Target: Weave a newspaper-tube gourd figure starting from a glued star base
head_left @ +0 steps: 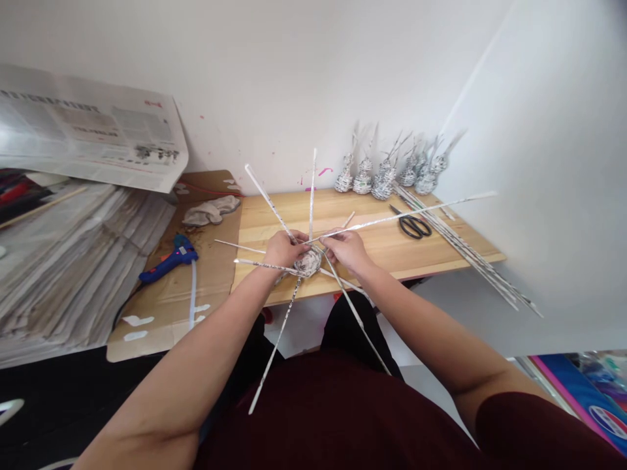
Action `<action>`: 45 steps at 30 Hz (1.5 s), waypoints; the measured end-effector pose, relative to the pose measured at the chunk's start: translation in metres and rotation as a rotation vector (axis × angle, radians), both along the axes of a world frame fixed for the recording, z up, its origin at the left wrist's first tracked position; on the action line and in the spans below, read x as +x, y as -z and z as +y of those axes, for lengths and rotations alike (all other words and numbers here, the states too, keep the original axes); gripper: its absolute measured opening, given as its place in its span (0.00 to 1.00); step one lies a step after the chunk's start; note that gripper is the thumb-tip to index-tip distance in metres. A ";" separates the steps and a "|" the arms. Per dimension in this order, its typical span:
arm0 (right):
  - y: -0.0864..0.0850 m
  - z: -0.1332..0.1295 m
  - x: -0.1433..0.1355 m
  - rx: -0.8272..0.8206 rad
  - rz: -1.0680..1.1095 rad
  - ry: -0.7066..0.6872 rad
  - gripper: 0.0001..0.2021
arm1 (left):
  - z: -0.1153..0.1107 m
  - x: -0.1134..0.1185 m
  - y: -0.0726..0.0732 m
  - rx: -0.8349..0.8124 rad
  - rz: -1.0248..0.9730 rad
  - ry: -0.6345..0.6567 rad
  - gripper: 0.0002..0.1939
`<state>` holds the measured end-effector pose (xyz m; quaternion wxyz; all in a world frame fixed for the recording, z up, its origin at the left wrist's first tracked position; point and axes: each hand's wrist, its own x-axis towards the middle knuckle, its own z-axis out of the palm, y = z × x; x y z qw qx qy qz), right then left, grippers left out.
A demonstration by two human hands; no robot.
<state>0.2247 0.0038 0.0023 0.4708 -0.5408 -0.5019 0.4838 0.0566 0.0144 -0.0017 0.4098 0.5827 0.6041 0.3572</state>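
A small round piece woven from rolled newspaper (308, 262) is between my hands over the wooden table's front part. Several paper tubes spread out from it like spokes, one hanging toward my lap (279, 339). My left hand (287, 249) is closed on the woven piece's left rim, thumb on top. With finger and thumb pinched, my right hand (344, 250) grips a long paper tube (411, 213) at the upper right rim; the tube's free end reaches out to the right.
Black scissors (414, 223) lie on the wooden table (386, 254), beside a bundle of paper tubes (470, 251). Several woven gourd shapes (385, 177) stand along the wall. At left are a blue glue gun (171, 260), gloves (210, 210), cardboard (215, 281) and stacked newspapers (83, 261).
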 end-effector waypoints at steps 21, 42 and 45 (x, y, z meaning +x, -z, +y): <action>-0.003 -0.015 0.013 -0.293 0.496 -0.059 0.09 | -0.005 0.004 -0.005 0.015 -0.007 -0.091 0.08; -0.003 -0.006 0.038 0.622 -0.960 -0.294 0.12 | -0.003 0.004 -0.008 -0.042 0.088 -0.093 0.10; -0.006 -0.003 0.037 0.520 -0.886 -0.294 0.15 | -0.004 0.004 -0.010 -0.021 0.130 -0.087 0.10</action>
